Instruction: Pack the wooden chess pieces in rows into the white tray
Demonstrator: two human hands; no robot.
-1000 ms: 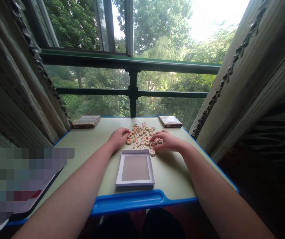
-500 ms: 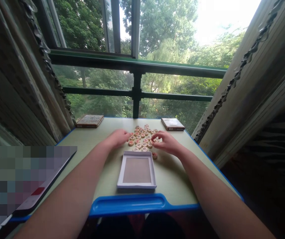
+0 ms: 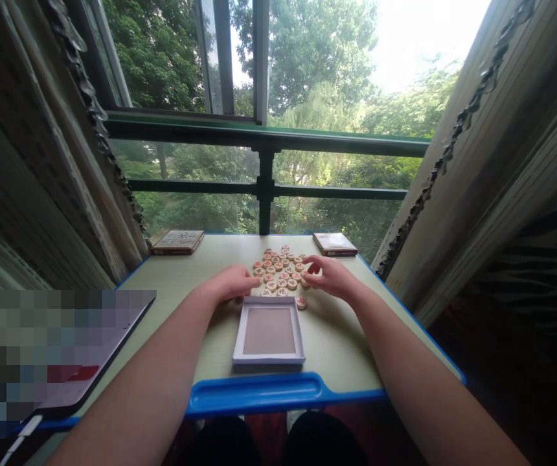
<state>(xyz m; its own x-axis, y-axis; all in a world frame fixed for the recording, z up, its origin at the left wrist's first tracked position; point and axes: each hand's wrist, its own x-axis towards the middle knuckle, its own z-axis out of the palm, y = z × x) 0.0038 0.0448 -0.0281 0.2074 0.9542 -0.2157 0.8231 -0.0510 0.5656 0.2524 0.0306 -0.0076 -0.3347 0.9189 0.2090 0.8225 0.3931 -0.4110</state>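
Observation:
Round wooden Chinese chess pieces [image 3: 282, 292] with red and black characters lie in a loose cluster, mostly face up. At the cluster's left edge is my left hand [image 3: 232, 283], fingers curled and thumb pressed in at a piece that the hand largely covers. On the right side, my right hand [image 3: 329, 277] hovers low over the pieces, with thumb and forefinger curved and apart, close to a piece [image 3: 305, 282] partly under the thumb. A shallow white box lid or tray [image 3: 299, 336] sits just in front of the cluster, with nothing in it.
Two flat boxes stand at the far edge, one on the left [image 3: 178, 242] and one on the right [image 3: 335, 244]. A tablet-like device [image 3: 108, 349] with a cable leans in at the left. The pale table [image 3: 351, 362] has a blue rim; window and curtains lie beyond.
My left hand has come down nearer the box, covering a red piece at the left. My right hand has drawn slightly right with its fingers parting. The view has shifted a little.

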